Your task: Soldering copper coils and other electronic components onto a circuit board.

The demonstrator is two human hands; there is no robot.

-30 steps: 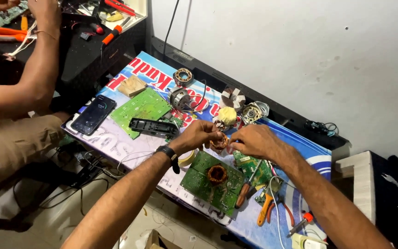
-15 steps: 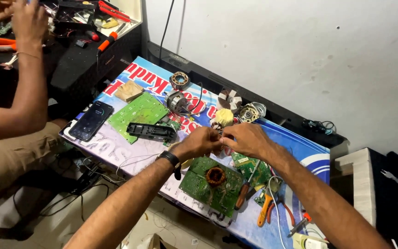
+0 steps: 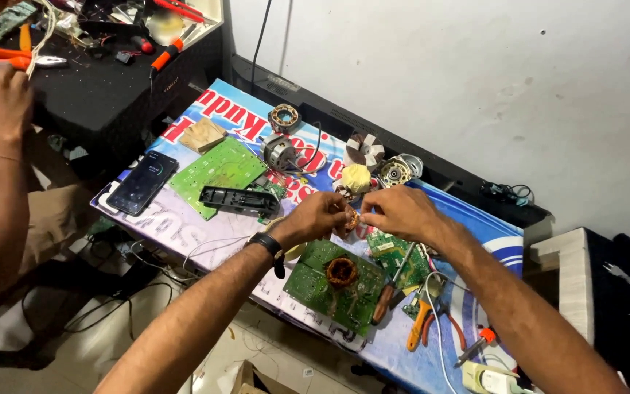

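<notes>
A plain off-white wall [image 3: 461,80] is filling the upper right of the view, showing faint scuffs and taking even, soft light. A black cable [image 3: 258,36] is hanging down it. A low worktop [image 3: 475,211] under a printed blue sheet is standing against the wall. A black cabinet [image 3: 103,102] is standing at its left end. A pale tiled floor [image 3: 111,357] is lying below, carrying loose dark cords [image 3: 111,306].

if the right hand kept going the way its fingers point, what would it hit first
The right hand points left toward the left hand; first comes the small copper-coloured part pinched between them, then the left fingertips. Depth between them is hard to judge.
</notes>
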